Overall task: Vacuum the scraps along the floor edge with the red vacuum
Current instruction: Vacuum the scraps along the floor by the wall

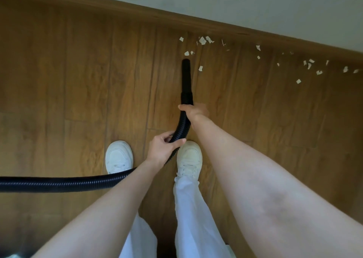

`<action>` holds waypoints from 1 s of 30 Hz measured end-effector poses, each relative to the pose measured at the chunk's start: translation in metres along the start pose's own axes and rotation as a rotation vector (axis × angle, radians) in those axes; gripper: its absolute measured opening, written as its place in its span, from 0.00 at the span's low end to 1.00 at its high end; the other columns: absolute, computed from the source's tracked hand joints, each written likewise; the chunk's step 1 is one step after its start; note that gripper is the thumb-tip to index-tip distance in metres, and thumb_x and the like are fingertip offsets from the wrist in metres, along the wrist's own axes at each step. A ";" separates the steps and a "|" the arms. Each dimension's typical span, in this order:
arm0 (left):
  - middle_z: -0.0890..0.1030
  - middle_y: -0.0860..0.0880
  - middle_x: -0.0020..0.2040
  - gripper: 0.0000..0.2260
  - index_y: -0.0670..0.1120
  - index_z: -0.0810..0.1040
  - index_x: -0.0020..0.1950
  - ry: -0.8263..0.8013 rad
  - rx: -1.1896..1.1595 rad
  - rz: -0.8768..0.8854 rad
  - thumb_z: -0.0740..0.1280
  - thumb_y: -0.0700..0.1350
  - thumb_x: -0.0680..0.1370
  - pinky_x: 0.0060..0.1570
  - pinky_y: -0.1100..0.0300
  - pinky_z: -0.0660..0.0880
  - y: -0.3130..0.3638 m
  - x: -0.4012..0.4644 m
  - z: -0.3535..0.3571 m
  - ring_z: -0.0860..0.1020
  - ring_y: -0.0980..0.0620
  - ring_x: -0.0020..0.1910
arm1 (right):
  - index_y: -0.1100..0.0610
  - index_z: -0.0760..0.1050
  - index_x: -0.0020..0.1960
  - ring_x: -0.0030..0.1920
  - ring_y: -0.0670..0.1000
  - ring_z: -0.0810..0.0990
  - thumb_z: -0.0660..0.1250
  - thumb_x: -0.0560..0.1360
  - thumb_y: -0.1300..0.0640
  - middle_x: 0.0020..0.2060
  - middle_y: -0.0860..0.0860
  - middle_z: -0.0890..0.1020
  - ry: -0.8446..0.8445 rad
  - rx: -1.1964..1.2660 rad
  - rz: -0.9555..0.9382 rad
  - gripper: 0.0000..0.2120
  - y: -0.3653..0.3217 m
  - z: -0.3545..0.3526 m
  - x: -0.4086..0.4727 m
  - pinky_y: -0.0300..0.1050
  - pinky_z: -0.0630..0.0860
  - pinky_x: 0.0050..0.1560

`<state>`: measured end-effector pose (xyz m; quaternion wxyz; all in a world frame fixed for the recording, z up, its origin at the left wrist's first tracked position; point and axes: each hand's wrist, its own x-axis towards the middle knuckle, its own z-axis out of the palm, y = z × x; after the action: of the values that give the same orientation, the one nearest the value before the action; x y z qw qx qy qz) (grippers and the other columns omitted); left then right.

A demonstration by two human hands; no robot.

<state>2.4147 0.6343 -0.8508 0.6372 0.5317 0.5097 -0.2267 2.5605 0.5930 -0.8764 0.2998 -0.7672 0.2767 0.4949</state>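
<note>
There is one black ribbed vacuum hose (181, 124), two bare hands, left hand (164, 148) and right hand (194, 111), two white sneakers (118, 156), and about twenty-five small white paper scraps (202, 40)

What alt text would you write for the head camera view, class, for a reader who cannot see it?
Both hands grip a black ribbed vacuum hose, right hand ahead of left hand, aiming its smooth black nozzle at small white paper scraps scattered on the brown wooden floor beside the wooden baseboard.

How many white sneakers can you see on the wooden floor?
2. One white sneaker is left of the black ribbed vacuum hose; the other white sneaker is right of it, below the left hand. None looks hidden.
</note>
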 end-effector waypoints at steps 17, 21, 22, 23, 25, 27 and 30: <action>0.82 0.56 0.46 0.24 0.48 0.78 0.63 0.029 -0.034 -0.057 0.77 0.48 0.69 0.38 0.68 0.73 -0.015 0.014 -0.016 0.81 0.57 0.44 | 0.57 0.76 0.62 0.42 0.52 0.79 0.73 0.72 0.50 0.51 0.54 0.82 0.036 0.036 -0.039 0.21 0.006 0.027 0.001 0.49 0.81 0.49; 0.77 0.60 0.44 0.23 0.49 0.76 0.64 0.017 -0.045 -0.039 0.76 0.47 0.70 0.38 0.68 0.73 -0.009 0.020 -0.020 0.78 0.61 0.43 | 0.56 0.75 0.63 0.40 0.51 0.77 0.71 0.73 0.49 0.51 0.54 0.81 0.055 0.010 -0.044 0.21 0.000 0.034 0.007 0.45 0.79 0.44; 0.77 0.61 0.44 0.23 0.49 0.76 0.64 0.008 -0.042 -0.030 0.76 0.47 0.71 0.39 0.69 0.73 -0.006 0.021 -0.018 0.77 0.62 0.43 | 0.56 0.75 0.62 0.40 0.51 0.78 0.71 0.73 0.49 0.51 0.54 0.82 0.073 0.011 -0.034 0.21 -0.002 0.031 0.009 0.45 0.79 0.43; 0.77 0.62 0.44 0.22 0.50 0.76 0.64 -0.004 -0.036 -0.021 0.76 0.48 0.71 0.40 0.69 0.73 -0.002 0.021 -0.016 0.77 0.63 0.43 | 0.57 0.76 0.62 0.41 0.52 0.78 0.71 0.73 0.48 0.50 0.54 0.82 0.098 0.017 -0.022 0.21 -0.003 0.027 0.011 0.46 0.79 0.45; 0.79 0.60 0.45 0.21 0.51 0.77 0.63 -0.024 -0.020 -0.004 0.76 0.48 0.71 0.43 0.67 0.75 0.008 0.023 -0.009 0.78 0.62 0.45 | 0.57 0.76 0.60 0.41 0.53 0.79 0.71 0.73 0.48 0.45 0.53 0.81 0.143 0.044 0.004 0.20 -0.007 0.016 0.013 0.50 0.81 0.48; 0.82 0.55 0.49 0.20 0.51 0.79 0.61 -0.030 -0.007 0.007 0.76 0.49 0.70 0.47 0.61 0.78 0.017 0.026 -0.003 0.80 0.57 0.46 | 0.57 0.76 0.60 0.40 0.52 0.78 0.71 0.73 0.49 0.41 0.51 0.78 0.161 0.065 0.007 0.19 -0.011 0.005 0.015 0.50 0.81 0.48; 0.83 0.52 0.50 0.22 0.51 0.79 0.61 -0.022 0.009 0.007 0.77 0.51 0.69 0.47 0.58 0.79 0.026 0.030 -0.001 0.82 0.54 0.46 | 0.57 0.75 0.62 0.40 0.51 0.78 0.71 0.73 0.49 0.42 0.51 0.78 0.122 0.059 -0.021 0.21 -0.022 -0.002 0.015 0.48 0.80 0.47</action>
<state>2.4472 0.6520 -0.8656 0.6413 0.5337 0.4998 -0.2325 2.5832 0.6041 -0.8852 0.3102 -0.7898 0.3008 0.4354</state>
